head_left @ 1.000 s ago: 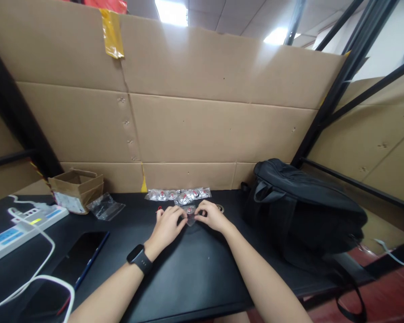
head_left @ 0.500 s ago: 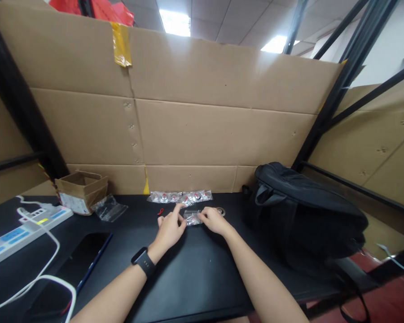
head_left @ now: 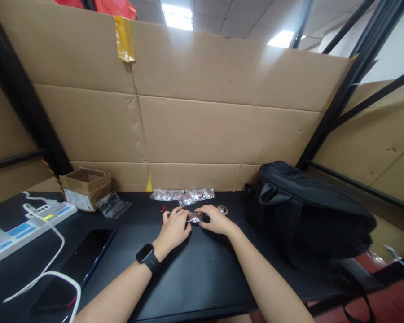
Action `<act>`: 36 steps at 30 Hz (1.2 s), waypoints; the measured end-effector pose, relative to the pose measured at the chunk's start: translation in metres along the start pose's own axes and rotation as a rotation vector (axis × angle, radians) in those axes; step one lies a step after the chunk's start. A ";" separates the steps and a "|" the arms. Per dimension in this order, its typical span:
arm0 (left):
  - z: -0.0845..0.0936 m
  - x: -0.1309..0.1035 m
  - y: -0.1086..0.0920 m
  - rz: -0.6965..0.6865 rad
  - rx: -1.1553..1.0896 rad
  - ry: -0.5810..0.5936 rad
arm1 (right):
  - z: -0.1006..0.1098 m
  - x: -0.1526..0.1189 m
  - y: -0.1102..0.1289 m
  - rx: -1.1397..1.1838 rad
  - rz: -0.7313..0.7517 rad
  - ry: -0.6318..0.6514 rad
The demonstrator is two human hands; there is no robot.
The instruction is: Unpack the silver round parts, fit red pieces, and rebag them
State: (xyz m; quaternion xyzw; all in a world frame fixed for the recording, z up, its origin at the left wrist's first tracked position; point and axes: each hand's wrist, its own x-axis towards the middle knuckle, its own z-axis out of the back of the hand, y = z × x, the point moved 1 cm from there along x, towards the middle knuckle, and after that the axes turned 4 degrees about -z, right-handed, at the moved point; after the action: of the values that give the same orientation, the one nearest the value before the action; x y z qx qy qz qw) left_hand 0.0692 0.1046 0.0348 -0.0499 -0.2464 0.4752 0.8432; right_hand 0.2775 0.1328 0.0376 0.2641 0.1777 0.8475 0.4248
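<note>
A small clear plastic bag (head_left: 195,217) with something shiny in it lies low over the black table, between my two hands. My left hand (head_left: 174,228), with a dark watch on the wrist, has its fingers curled on the bag's left side. At the other side, the fingers and thumb of my right hand (head_left: 217,220) close on the right edge. Small red loops (head_left: 163,209) lie just left of my left hand. Behind my hands is a row of filled clear packets (head_left: 197,196) with silvery round pieces and red bits. A silvery ring (head_left: 222,209) rests beside my right hand.
A black bag (head_left: 309,215) fills the table's right side. To the left are a phone (head_left: 84,255), a white power strip (head_left: 30,229) with cables, an open cardboard box (head_left: 87,188) and an empty-looking plastic bag (head_left: 112,205). A cardboard wall (head_left: 195,130) stands behind.
My left index finger, stretched forward before, is now lowered onto the plastic bag. My right fingers have spread along its right edge. The view has shifted slightly.
</note>
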 end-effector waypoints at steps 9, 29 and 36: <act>0.006 0.005 0.014 0.135 -0.138 -0.041 | -0.003 0.005 0.008 0.260 -0.140 -0.026; 0.040 0.051 0.056 0.225 -0.227 -0.124 | 0.022 0.003 -0.022 0.279 -0.320 -0.309; 0.022 0.093 0.073 0.341 -0.005 -0.102 | 0.050 -0.015 -0.049 0.011 -0.402 -0.308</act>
State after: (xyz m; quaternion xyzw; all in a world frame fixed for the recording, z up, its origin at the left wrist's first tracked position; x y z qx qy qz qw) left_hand 0.0420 0.2174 0.0647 -0.0688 -0.2780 0.6126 0.7367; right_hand 0.3463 0.1525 0.0472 0.3519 0.1643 0.6948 0.6053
